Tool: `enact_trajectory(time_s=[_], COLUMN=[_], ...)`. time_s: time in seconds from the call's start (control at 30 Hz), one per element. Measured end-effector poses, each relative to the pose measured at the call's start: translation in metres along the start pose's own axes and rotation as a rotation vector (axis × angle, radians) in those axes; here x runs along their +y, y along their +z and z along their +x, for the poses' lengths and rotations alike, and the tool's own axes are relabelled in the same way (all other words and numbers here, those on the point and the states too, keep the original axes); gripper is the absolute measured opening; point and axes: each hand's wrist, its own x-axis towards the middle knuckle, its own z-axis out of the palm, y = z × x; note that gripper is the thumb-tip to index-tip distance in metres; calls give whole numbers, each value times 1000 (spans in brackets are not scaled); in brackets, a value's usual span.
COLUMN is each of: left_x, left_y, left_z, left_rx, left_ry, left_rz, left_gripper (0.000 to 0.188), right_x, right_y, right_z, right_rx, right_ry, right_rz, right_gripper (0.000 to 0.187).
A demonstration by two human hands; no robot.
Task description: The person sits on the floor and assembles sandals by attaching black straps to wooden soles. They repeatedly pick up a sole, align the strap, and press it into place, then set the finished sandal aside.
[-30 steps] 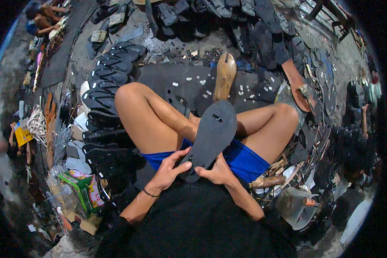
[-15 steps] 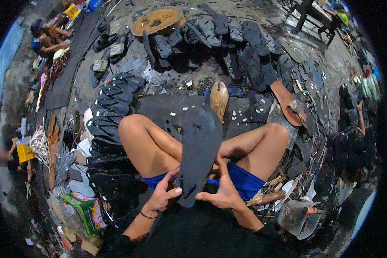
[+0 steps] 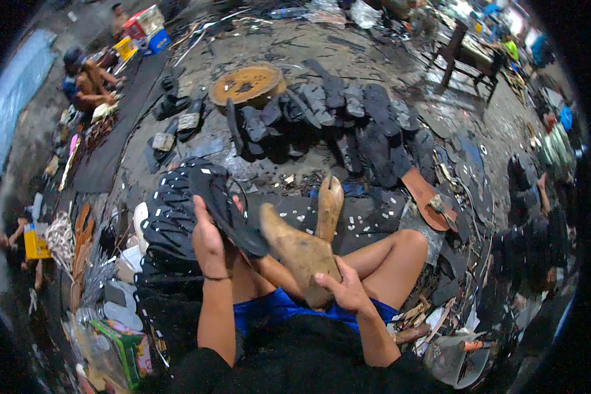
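Observation:
My left hand [image 3: 210, 244] is closed on the edge of a black sandal [image 3: 228, 213], held tilted in front of a row of finished-looking black strappy sandals [image 3: 171, 213]. In my right hand [image 3: 349, 289] is a worn wooden shoe last [image 3: 294, 248], gripped near its thick end above my lap, its narrower end pointing up and left. The sandal and the last are apart. Beyond the held last, a second wooden piece [image 3: 331, 205] with a notched top stands between my knees.
Black soles [image 3: 377, 108] lie heaped ahead, beside a round wooden block [image 3: 246, 85]. A brown sole-shaped piece [image 3: 423, 194] lies right. Scraps, a green box [image 3: 121, 351] and a clear container [image 3: 456, 361] flank me. Another person [image 3: 88, 85] sits far left.
The dark sole that was over my lap between both hands is gone from there. My left hand has moved left and forward with a sandal; the wooden last now shows in my right hand.

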Motion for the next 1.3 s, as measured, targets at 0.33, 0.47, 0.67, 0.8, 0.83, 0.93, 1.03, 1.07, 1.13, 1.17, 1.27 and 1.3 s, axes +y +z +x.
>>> enact_trajectory(time_s=[0.33,0.47,0.67,0.8,0.83,0.93,1.03,1.07,1.13,1.17,1.27,1.3], left_x=[-98,-127,-22,32,39,55,56,47,35,29,-1,-20], left_y=[-40,-56,-70,-168,-209,-207,-146,-145,-134,-114,-100,-115], left_z=[-40,-47,-73,-95,-98,-136,-131,-118,-100,-91,-57,-33], left_rx=[-671,-448,-141,367,406,708,813,745,612,512,133,-37], left_ry=[-687,-534,188,412,431,313,286,383,518,542,573,543], left_rz=[-1024,-464,659,538,762,1198,1258,1176,1095,1089,962,835], left_gripper=[81,77,62,60,60,79,79,74,65,61,57,61], right_x=[-48,-61,-60,-44,-38,-26,-18,-10,-25,-35,-44,-46], right_y=[2,-13,-22,-134,-169,-242,-289,-307,-293,-290,-265,-246], right_z=[97,126,182,266,279,305,308,309,308,295,262,248], right_rx=[96,-184,-256,482,611,617,525,584,617,633,1046,1158], right_ry=[-483,-707,-390,-283,-130,196,109,53,-134,-395,-817,-941], right_rz=[-350,-866,-544,-1405,-1646,-1980,-2109,-2080,-1914,-1989,-1038,-789], right_gripper=[43,36,57,51,39,35,36,38,38,33,33,37])
